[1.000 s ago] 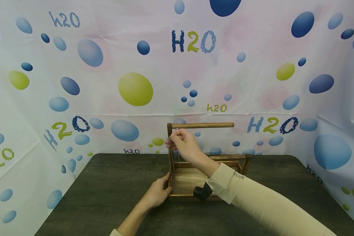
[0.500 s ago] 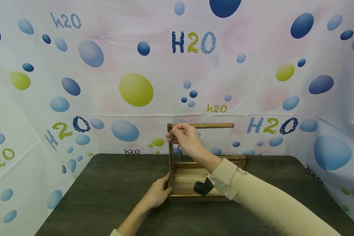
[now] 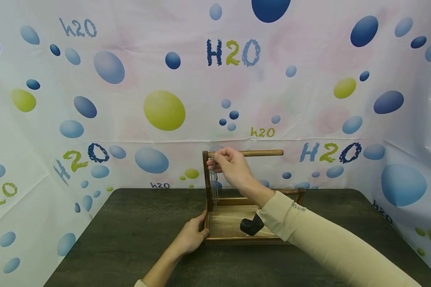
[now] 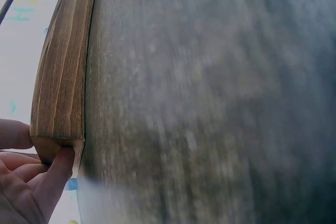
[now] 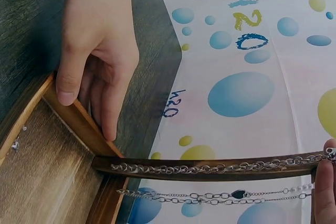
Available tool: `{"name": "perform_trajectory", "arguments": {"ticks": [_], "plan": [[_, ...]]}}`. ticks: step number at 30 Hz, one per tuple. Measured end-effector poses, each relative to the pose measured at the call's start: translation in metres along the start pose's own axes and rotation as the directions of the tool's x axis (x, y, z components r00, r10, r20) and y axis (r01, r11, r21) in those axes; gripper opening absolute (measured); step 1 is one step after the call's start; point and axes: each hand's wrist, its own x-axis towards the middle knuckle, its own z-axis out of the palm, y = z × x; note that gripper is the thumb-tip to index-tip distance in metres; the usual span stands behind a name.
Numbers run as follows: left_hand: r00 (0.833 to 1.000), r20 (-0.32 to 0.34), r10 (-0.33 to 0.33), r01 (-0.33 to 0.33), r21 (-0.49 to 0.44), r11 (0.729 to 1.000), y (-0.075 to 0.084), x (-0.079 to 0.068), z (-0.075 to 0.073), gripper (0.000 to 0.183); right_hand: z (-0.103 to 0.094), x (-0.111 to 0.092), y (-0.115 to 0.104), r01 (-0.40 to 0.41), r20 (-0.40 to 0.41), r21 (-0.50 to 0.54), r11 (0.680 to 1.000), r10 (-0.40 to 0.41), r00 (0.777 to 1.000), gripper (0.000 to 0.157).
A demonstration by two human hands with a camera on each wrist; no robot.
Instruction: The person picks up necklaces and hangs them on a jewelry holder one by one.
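Observation:
A wooden jewelry stand [image 3: 253,240] has a shallow tray, an upright post [image 4: 63,56] at its left and a round bar [image 3: 262,153] on top. My left hand [image 3: 191,235] grips the tray's front left corner, thumb at the front, as the left wrist view [image 4: 31,187] also shows. Up by the bar's left end, my right hand [image 3: 233,167] pinches a silver chain necklace [image 5: 210,169] between thumb and fingers. Its links hang down along the post. Beside it hangs a thinner chain [image 5: 178,199] with a dark heart and some pearls; its top is hidden behind my fingers.
Small silver pieces [image 5: 15,142] lie in the tray. A low wooden rail [image 3: 289,191] stands at the stand's back right. A black device [image 3: 251,226] sits under my right sleeve, over the tray. The patterned backdrop [image 3: 186,79] rises behind the dark table [image 3: 136,223].
My right hand has risen and shifted slightly right, close to the bar, carrying the chain necklace off to the right of the post. My left hand has kept its grip on the tray corner.

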Motion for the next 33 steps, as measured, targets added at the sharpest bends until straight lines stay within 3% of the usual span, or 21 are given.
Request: {"name": "perform_trajectory", "arguments": {"ticks": [33], "plan": [[1.0, 0.005, 0.004, -0.004, -0.002, 1.0, 0.0, 0.002, 0.0, 0.064, -0.049, 0.0, 0.013, -0.039, -0.108, -0.013, 0.999, 0.037, 0.993, 0.021]]}}
